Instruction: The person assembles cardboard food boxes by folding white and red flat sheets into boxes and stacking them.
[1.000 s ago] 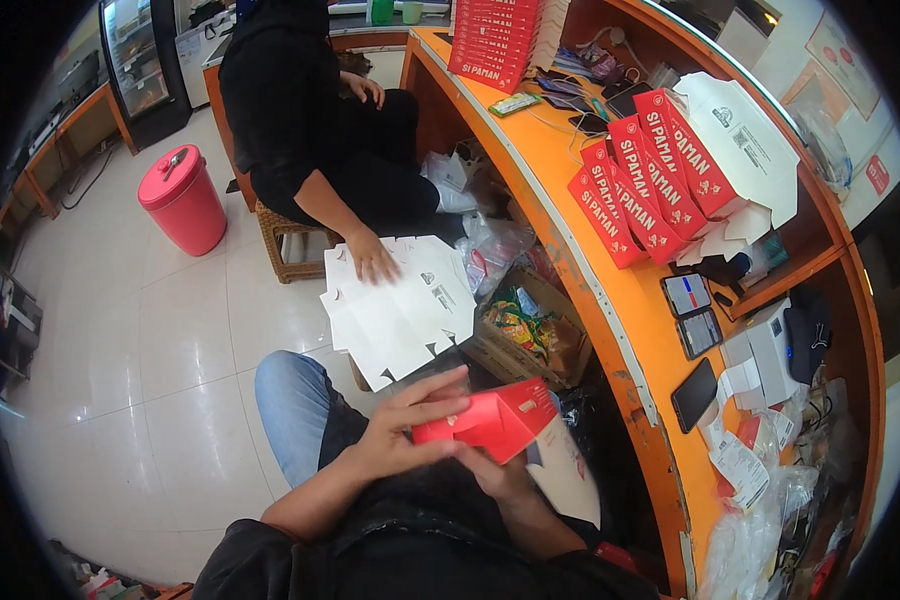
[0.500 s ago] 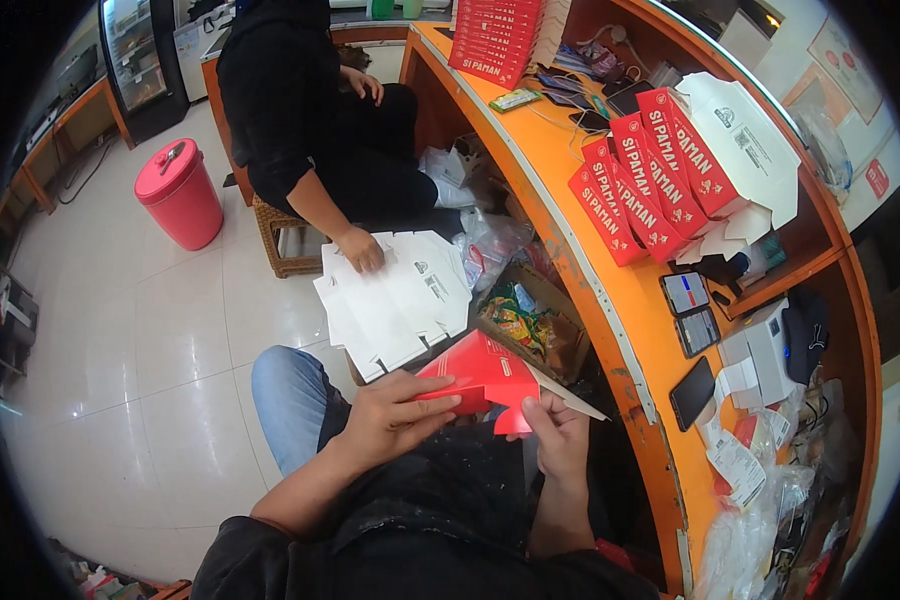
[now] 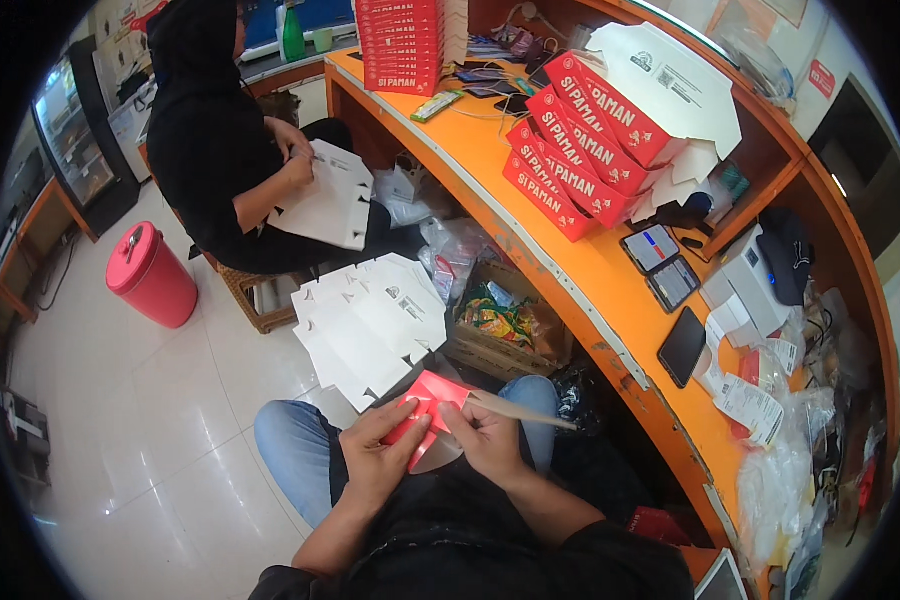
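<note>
A red cardboard box blank (image 3: 432, 398), partly folded, rests over my lap with a pale flap sticking out to the right. My left hand (image 3: 378, 455) grips its left edge, and my right hand (image 3: 486, 438) pinches its right side. Just beyond my knees, a stack of flat white box blanks (image 3: 370, 325) lies on the floor. Opposite me, a seated person in black (image 3: 205, 140) holds another white blank (image 3: 322, 198) in both hands.
An orange curved counter (image 3: 560, 250) runs along my right, carrying rows of folded red boxes (image 3: 570, 150), phones and papers. A carton of snack packets (image 3: 498, 322) stands under it. A pink lidded bin (image 3: 150, 275) stands on the tiled floor at left.
The red box has gone from closed-up in my hands to partly unfolded and lower on my lap. The seated person has lifted a white blank off the floor stack.
</note>
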Action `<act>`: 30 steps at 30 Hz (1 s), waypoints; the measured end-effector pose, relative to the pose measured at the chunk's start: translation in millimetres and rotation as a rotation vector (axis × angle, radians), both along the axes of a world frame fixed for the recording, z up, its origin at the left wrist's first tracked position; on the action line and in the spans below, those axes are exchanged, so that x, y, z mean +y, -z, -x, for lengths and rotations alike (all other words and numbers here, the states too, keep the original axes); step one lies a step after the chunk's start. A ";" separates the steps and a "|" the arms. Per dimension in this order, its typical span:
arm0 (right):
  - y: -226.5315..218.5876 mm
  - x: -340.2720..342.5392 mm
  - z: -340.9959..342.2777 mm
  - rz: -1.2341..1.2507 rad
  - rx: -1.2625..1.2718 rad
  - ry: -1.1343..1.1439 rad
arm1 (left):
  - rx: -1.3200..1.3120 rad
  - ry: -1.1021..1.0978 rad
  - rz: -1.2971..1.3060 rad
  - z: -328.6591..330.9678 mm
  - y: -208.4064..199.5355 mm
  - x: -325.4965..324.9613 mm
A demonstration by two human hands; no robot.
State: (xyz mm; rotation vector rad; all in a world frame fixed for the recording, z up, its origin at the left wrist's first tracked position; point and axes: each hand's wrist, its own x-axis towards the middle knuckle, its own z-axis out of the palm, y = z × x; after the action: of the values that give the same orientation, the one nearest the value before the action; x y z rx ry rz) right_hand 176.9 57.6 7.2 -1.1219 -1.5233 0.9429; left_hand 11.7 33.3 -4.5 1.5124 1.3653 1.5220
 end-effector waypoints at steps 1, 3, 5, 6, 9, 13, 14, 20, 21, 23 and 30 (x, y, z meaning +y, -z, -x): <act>0.6 1.2 -0.5 0.000 0.003 0.006 | -0.010 -0.025 0.006 -0.2 1.1 -0.7; 0.4 4.8 0.3 -0.068 -0.044 0.011 | -0.017 -0.051 0.010 -0.1 -0.2 -0.1; 7.7 6.3 6.1 -0.188 -0.094 0.055 | 0.037 -0.070 -0.014 -2.6 -3.0 -2.7; 9.7 6.6 9.2 -0.318 -0.143 0.097 | 0.037 -0.074 -0.006 -3.4 -6.7 -3.7; 12.2 1.1 15.2 -0.309 -0.158 0.121 | 0.199 -0.092 -0.051 -0.6 -12.6 -4.0; 31.0 2.5 -0.3 -0.078 -0.051 -0.088 | 0.146 -0.128 -0.065 3.8 -3.9 -1.0; 37.5 1.7 -4.3 -0.017 -0.007 -0.134 | 0.051 -0.095 -0.014 4.1 -4.0 -0.2; 2.6 3.6 -6.0 -0.067 -0.197 -0.231 | -0.165 -0.011 0.102 16.0 14.8 -3.3; -8.2 3.3 -11.4 -0.144 -0.310 -0.260 | -0.171 0.004 0.090 19.2 14.8 0.3; -32.5 0.7 -22.0 -0.318 -0.519 -0.299 | -0.583 -0.108 0.301 28.2 6.2 9.3; -112.7 29.8 -56.8 -0.937 -1.093 -0.256 | -0.945 0.046 0.395 53.6 -7.4 17.1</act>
State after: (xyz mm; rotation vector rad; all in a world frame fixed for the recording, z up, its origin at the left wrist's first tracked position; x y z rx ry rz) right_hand 233.7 87.4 119.9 -0.7085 -2.6003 -0.4259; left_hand -42.0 50.3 3.0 0.4445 0.9459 1.5056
